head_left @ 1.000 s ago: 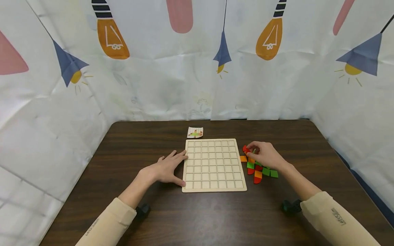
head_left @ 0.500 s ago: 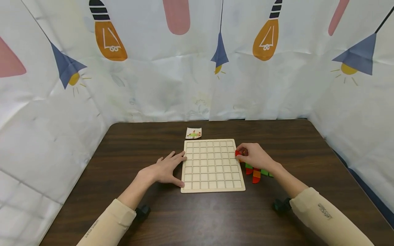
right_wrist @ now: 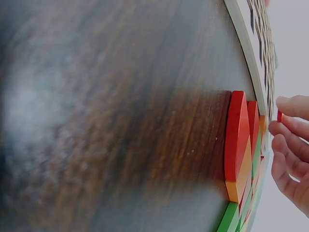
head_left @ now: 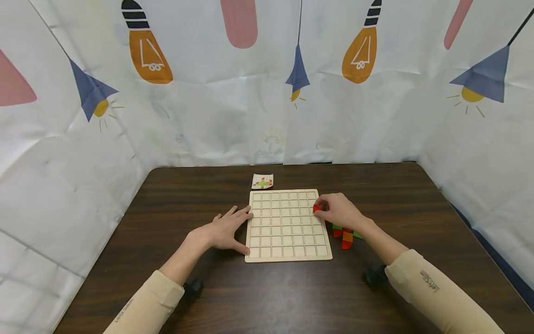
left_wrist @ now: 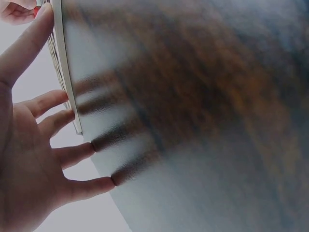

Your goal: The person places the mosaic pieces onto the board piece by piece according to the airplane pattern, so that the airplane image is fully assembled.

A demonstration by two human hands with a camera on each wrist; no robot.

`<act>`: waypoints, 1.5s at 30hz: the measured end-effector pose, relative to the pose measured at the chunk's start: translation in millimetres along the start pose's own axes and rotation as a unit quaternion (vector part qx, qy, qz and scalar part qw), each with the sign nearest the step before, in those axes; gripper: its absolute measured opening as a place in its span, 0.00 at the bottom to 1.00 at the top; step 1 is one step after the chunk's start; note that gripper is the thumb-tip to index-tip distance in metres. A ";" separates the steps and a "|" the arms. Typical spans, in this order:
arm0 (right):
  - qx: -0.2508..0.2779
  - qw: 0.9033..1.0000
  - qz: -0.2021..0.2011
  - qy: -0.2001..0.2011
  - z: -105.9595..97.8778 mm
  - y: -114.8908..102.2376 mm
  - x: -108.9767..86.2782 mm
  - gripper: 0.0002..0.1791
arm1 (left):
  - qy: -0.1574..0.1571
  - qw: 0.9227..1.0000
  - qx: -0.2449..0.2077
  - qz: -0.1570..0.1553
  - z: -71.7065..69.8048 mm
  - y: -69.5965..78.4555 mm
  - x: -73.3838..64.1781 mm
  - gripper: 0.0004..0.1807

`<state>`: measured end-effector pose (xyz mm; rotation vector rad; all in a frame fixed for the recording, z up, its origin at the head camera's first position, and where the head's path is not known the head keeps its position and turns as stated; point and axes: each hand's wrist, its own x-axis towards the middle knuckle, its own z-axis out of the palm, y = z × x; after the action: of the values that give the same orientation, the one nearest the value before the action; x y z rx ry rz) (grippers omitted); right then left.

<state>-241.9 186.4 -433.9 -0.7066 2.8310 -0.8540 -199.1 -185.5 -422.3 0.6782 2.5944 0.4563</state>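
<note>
A pale wooden grid board (head_left: 288,225) lies on the dark table, its square cells bare. My left hand (head_left: 221,232) spreads its fingers at the board's left edge, thumb and fingertips touching it; the left wrist view shows some fingertips resting on the tabletop. Between thumb and fingers, my right hand (head_left: 340,209) pinches a small red tile (head_left: 316,208) over the board's right-hand columns. In the right wrist view that red tile (right_wrist: 279,116) shows as a thin edge between the fingertips. Partly covered by the right hand and wrist, red, orange and green tiles (head_left: 347,239) lie right of the board.
A small card (head_left: 262,181) with a coloured pattern on a grid lies behind the board. Dark wood tabletop (head_left: 267,297) surrounds everything. A white printed curtain (head_left: 233,120) hangs behind the table and along both sides.
My right hand has picked up the red tile from the loose pile and carried it left, over the board's right side. My left hand stays at the board's left edge.
</note>
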 end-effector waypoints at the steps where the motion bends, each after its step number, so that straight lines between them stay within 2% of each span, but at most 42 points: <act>1: 0.000 1.000 -0.001 -0.002 -0.2 -0.9 0.6 0.11 | 0.001 1.000 0.000 0.001 0.3 -0.6 0.1 0.57; 10: -0.008 1.000 0.001 -0.017 1.2 -1.5 3.1 0.10 | 0.002 1.000 0.001 0.000 0.5 -1.5 0.0 0.57; 17: -0.006 1.000 -0.015 -0.014 5.2 1.0 5.3 0.09 | 0.001 1.000 -0.001 0.006 0.8 -2.0 -0.6 0.56; 23: -0.004 1.000 0.004 -0.012 6.7 1.0 5.1 0.10 | -0.001 1.000 -0.005 0.011 0.6 0.4 -0.5 0.55; 26: 0.000 1.000 -0.001 -0.006 6.4 1.6 5.4 0.12 | -0.001 1.000 -0.003 0.006 1.0 -0.1 -0.7 0.56; 34: 0.056 0.998 -0.009 0.013 2.5 9.0 -1.8 0.16 | -0.001 1.000 -0.002 0.007 -0.3 -2.4 -0.1 0.56; 40: 0.065 0.998 -0.015 0.012 -2.9 19.0 -6.5 0.17 | -0.006 1.000 -0.005 0.000 -0.7 -1.9 -1.5 0.57; 45: 0.058 0.998 -0.005 0.029 -13.7 26.1 -11.6 0.13 | -0.007 1.000 -0.006 0.000 0.3 -0.9 -2.0 0.57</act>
<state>-245.2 217.8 -437.1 -0.6925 2.8014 -1.0484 -197.8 -187.2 -422.3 0.6756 2.5769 0.4663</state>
